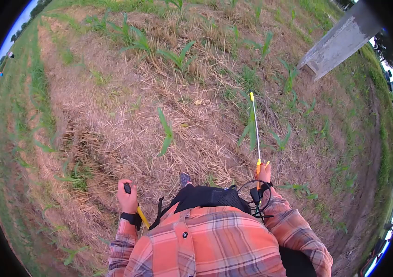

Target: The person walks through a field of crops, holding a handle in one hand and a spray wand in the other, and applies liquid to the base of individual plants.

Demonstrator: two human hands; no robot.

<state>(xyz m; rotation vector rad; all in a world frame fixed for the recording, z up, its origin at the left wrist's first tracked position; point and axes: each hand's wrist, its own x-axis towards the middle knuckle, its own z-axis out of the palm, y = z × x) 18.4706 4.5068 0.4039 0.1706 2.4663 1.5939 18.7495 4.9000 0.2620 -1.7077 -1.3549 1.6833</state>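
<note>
My left hand (127,197) is wrapped round the black grip of a yellow lever (143,217), low at the left of my body. My right hand (264,174) holds the orange and yellow handle of a spray wand (257,129). The thin wand points forward, its yellow nozzle (252,96) over the ground beside a green plant (251,131). A black hose (247,182) loops by my right wrist. Black bands circle both wrists.
Young green plants (179,56) grow among dry straw (196,111). A concrete post (339,44) stands at the upper right. One shoe (185,179) shows ahead of my body. A dirt track (367,184) runs along the right.
</note>
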